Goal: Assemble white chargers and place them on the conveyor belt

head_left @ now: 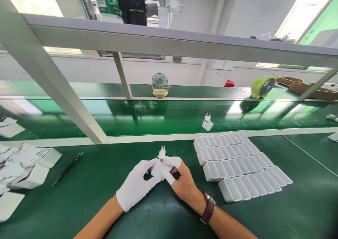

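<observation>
A white power plug (162, 153) with two metal prongs pointing up is held between both hands just above the green tabletop. My left hand (138, 185), in a white glove, is closed around its left side with thumb and fingers. White finger covers sit on the fingertips of my right hand (182, 179), which pinches the plug from the right. The fingers hide most of the plug's lower body. To the right of my hands, several rows of white rectangular casings (237, 163) lie side by side, their shallow recessed faces up.
A pile of white parts (26, 165) is at the left, beside a dark thin tool (68, 169). Another white plug (207, 122) stands on the green conveyor-like strip (169, 121). A slanted metal post (68, 91) and overhead shelf (169, 43) frame the bench. Small fans (160, 85) stand behind.
</observation>
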A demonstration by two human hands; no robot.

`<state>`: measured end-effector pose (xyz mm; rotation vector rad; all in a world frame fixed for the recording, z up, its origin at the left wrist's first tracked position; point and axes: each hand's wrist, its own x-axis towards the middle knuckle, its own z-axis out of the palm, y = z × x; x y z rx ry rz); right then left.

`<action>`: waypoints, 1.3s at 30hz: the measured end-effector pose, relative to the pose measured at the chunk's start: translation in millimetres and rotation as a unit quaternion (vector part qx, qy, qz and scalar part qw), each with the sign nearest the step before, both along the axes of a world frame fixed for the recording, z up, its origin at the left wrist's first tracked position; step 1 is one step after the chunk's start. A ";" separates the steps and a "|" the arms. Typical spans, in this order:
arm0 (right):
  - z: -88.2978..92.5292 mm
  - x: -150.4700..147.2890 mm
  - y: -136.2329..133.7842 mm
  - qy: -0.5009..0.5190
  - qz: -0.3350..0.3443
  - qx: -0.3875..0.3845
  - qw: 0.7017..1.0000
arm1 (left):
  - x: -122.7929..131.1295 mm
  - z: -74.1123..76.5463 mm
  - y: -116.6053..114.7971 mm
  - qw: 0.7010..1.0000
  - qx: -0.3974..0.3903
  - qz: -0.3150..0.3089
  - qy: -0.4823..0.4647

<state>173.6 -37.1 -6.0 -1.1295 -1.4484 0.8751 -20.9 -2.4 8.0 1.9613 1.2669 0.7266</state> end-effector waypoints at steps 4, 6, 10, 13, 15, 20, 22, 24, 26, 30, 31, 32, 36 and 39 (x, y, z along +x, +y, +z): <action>0.3 5.1 -4.6 -0.146 0.041 0.139 0.979 | 0.9 -3.9 2.9 0.999 0.026 -0.003 0.025; 0.9 6.3 -6.3 -0.183 0.050 0.165 0.968 | 1.9 -3.0 2.7 1.000 0.021 -0.005 0.015; 1.7 8.3 -6.3 -0.169 0.014 0.195 0.966 | 4.3 2.7 3.0 1.000 -0.020 0.010 -0.003; 2.5 10.3 -5.3 -0.153 -0.041 0.207 0.966 | 5.1 8.0 4.7 0.997 -0.068 0.038 0.008; 2.5 11.2 -4.8 -0.159 -0.069 0.209 0.962 | 4.9 10.6 5.9 0.995 -0.085 0.054 0.022; 0.1 9.9 -4.3 -0.200 -0.086 0.194 0.957 | 1.9 6.9 6.9 0.991 -0.102 0.083 -0.033; -0.3 9.1 -4.3 -0.212 -0.079 0.185 0.956 | -0.5 1.5 7.4 0.988 -0.112 0.069 -0.087; 0.0 8.6 -4.6 -0.223 -0.075 0.183 0.954 | -3.2 -4.6 8.3 0.982 -0.119 0.048 -0.135; 0.6 8.3 -5.0 -0.235 -0.072 0.183 0.952 | -5.6 -9.7 9.4 0.977 -0.126 0.038 -0.170; 0.1 7.2 -5.6 -0.245 -0.061 0.175 0.952 | -7.3 -14.1 10.1 0.970 -0.134 0.045 -0.196; -0.6 7.0 -5.6 -0.242 -0.060 0.173 0.953 | -7.2 -13.8 9.8 0.968 -0.137 0.046 -0.204; -1.5 6.9 -5.5 -0.239 -0.060 0.172 0.954 | -6.9 -13.1 9.5 0.966 -0.140 0.045 -0.215; -7.6 8.5 -5.3 -0.236 -0.042 0.184 0.953 | -6.7 -7.3 8.8 0.956 -0.149 0.022 -0.251; -11.9 9.8 -5.4 -0.248 -0.017 0.182 0.951 | -7.6 -2.1 9.3 0.959 -0.146 0.009 -0.243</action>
